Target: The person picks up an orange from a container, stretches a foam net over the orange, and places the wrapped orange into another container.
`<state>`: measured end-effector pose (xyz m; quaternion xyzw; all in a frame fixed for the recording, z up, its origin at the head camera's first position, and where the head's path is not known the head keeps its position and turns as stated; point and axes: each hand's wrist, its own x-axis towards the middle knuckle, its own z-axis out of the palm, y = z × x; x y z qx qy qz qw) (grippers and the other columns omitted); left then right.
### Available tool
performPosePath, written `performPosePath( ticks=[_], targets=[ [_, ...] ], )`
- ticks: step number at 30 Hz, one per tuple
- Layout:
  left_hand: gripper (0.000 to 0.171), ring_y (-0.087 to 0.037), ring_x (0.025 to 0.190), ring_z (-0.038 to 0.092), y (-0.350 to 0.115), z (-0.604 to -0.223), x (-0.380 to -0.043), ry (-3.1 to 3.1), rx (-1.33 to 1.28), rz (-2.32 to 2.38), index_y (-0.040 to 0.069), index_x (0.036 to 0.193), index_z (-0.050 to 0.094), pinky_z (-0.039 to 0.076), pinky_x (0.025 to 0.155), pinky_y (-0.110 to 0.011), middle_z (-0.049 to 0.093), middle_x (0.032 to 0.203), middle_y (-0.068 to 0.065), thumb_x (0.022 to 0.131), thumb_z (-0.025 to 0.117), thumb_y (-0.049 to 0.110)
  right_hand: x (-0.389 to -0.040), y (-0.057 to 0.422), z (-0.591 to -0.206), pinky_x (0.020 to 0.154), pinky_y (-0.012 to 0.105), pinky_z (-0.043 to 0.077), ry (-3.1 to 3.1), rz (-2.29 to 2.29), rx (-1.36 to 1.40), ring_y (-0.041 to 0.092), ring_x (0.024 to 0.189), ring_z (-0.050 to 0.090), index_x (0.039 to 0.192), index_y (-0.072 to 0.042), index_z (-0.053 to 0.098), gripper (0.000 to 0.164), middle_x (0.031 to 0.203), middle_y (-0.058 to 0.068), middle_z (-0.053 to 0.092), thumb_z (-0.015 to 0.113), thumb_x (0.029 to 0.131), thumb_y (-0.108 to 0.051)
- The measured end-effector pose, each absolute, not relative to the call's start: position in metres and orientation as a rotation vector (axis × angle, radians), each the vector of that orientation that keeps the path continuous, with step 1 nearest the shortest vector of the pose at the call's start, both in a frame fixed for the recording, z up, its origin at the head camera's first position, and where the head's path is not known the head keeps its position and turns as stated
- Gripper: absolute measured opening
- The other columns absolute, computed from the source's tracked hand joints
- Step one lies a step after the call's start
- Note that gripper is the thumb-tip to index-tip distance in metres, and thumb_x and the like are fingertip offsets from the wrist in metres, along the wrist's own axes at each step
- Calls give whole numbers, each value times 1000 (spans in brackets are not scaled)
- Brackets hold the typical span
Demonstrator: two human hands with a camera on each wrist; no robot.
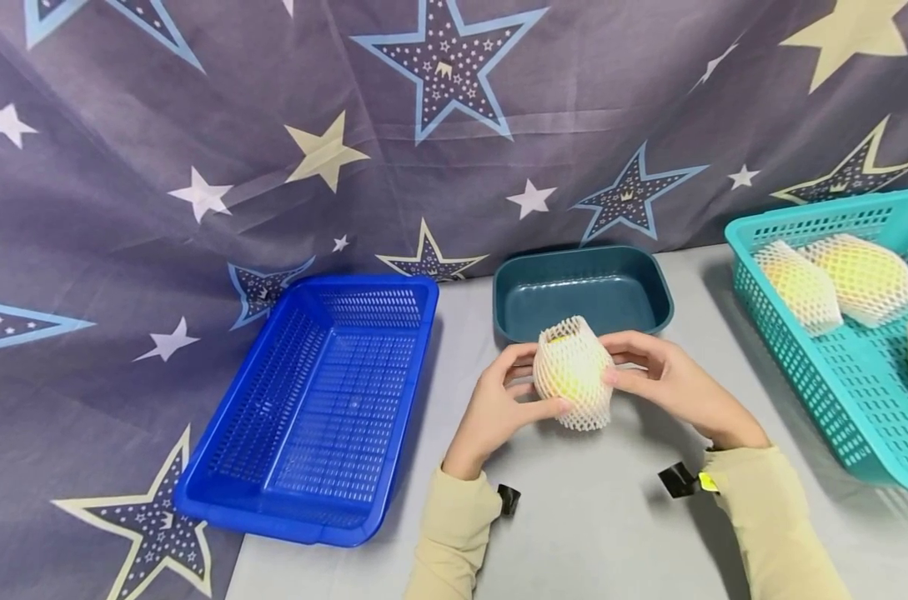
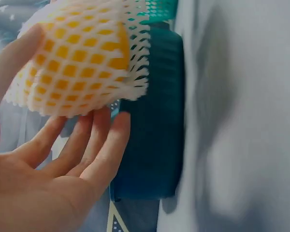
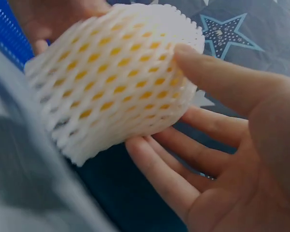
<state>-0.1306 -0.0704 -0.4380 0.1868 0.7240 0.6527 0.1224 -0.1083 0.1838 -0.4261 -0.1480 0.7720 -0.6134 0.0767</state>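
Note:
A round yellow fruit in a white foam net sleeve (image 1: 574,375) is held up between both hands, in front of a dark teal tray (image 1: 583,287). My left hand (image 1: 499,404) grips it from the left, thumb on the near side and fingertips beneath, as the left wrist view shows. From the right, my right hand (image 1: 659,375) pinches it between thumb and fingers. In the right wrist view the net sleeve (image 3: 116,77) reaches past the fruit at its left end. The net hides most of the fruit's skin.
A blue basket (image 1: 326,400) with slotted walls stands to the left. At the right, a turquoise basket (image 1: 814,383) holds several netted yellow fruits (image 1: 862,279). Behind the grey table (image 1: 574,533) hangs a star-patterned cloth (image 1: 273,100).

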Motion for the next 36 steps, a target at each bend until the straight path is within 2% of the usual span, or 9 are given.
performPosePath(
  ticks=[6,10,16,23,30,36],
  targets=[
    [69,-23,117,63,-70,-431,-129,1903,529,2025,10,138,48,55,93,-37,58,131,-13,78,81,-1,-107,179,-419,90,24,53,2336,-1871,-461,16,115,60,134,-8,57,37,128,4,63,63,98,-15],
    [68,-22,114,64,-68,-427,-127,1872,507,2038,8,139,45,56,90,-35,57,130,-14,80,79,3,-106,178,-416,90,23,52,2362,-1859,-444,15,114,60,135,-10,57,36,127,5,63,61,100,-18],
    [66,-21,112,64,-66,-425,-126,1901,464,2046,10,139,47,57,87,-31,59,129,-12,81,79,8,-104,174,-412,90,24,53,2365,-1859,-428,13,111,62,138,-8,54,38,128,7,61,58,101,-20],
    [64,-19,111,64,-64,-424,-124,1980,449,2039,12,138,49,56,86,-30,61,125,-10,81,80,11,-103,166,-410,86,26,55,2344,-1844,-429,14,114,60,140,-8,48,47,135,10,54,64,98,-18],
    [61,-17,110,64,-61,-423,-121,2049,445,2022,12,135,53,55,89,-33,61,125,-8,81,81,13,-103,159,-413,88,24,54,2373,-1814,-396,22,117,56,146,-7,37,64,138,11,48,71,93,-19],
    [60,-18,111,64,-57,-423,-120,2056,443,2035,12,134,54,55,91,-36,60,126,-8,81,81,14,-102,159,-410,90,21,53,2433,-1819,-396,27,118,57,145,-7,41,64,136,10,51,73,91,-20]
  ],
)
